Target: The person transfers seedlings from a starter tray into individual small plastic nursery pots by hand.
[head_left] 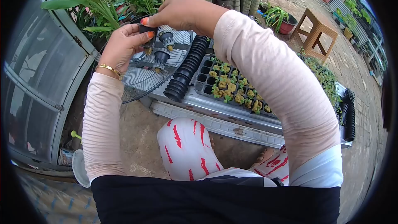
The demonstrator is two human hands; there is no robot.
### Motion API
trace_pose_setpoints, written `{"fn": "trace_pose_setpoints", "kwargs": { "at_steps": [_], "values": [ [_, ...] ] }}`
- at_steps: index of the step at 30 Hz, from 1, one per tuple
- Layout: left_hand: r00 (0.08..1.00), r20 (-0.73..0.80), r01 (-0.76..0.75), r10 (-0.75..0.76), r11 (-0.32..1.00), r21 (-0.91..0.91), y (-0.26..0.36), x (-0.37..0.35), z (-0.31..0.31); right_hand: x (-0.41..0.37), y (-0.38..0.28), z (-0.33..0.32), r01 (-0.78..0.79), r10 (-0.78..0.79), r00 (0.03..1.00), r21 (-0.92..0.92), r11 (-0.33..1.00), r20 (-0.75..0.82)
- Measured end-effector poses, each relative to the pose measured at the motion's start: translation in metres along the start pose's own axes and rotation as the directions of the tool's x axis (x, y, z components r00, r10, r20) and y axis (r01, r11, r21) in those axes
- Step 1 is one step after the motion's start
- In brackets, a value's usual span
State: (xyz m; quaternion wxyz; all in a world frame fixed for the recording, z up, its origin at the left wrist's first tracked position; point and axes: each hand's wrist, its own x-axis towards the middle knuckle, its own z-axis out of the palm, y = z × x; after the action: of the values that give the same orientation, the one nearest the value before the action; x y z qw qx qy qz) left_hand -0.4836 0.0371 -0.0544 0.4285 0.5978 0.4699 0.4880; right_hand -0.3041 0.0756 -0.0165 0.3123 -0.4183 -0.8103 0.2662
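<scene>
My left hand (121,47), with a gold bracelet at the wrist, pinches a small dark pot (148,30) over a round wire fan grille (134,76). From above, my right hand (176,12) reaches to the same pot, its fingertips closed on the pot's upper edge. Something brownish shows at the pot's lower end. Two black net cups (161,59) with brownish tips lie on the grille just right of my left hand. Stacked black pots (188,68) form a long ribbed column beside the grille. A black seedling tray (228,84) holds several small yellow-green plants.
Potted leafy plants (97,0) stand behind the grille. A metal-framed glass panel (62,58) is at the left. A woven stool (316,33) and a red pot (287,25) stand at the upper right. My knees are below the metal table edge (215,126).
</scene>
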Motion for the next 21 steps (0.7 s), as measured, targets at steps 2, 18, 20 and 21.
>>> {"fn": "trace_pose_setpoints", "kwargs": {
  "at_steps": [2,18,20,21],
  "values": [
    [0.983,-0.040,0.177,-0.178,0.984,-0.013,-0.026,-0.004,-0.021,-0.006,-0.008,0.000,0.034,-0.024,0.997,-0.137,0.990,0.073],
    [0.954,-0.251,0.115,0.165,0.573,0.811,-0.066,-0.016,-0.010,-0.095,0.003,-0.030,0.250,-0.152,0.968,-0.687,0.682,0.201],
    [0.926,-0.242,0.030,0.289,0.583,0.812,-0.045,-0.032,0.011,-0.142,-0.011,-0.050,0.318,-0.190,0.947,-0.678,0.663,0.259],
    [0.942,-0.154,-0.080,0.297,0.647,0.759,-0.036,-0.040,0.023,-0.163,-0.021,-0.058,0.273,-0.144,0.960,-0.687,0.674,0.240]
  ]
}}
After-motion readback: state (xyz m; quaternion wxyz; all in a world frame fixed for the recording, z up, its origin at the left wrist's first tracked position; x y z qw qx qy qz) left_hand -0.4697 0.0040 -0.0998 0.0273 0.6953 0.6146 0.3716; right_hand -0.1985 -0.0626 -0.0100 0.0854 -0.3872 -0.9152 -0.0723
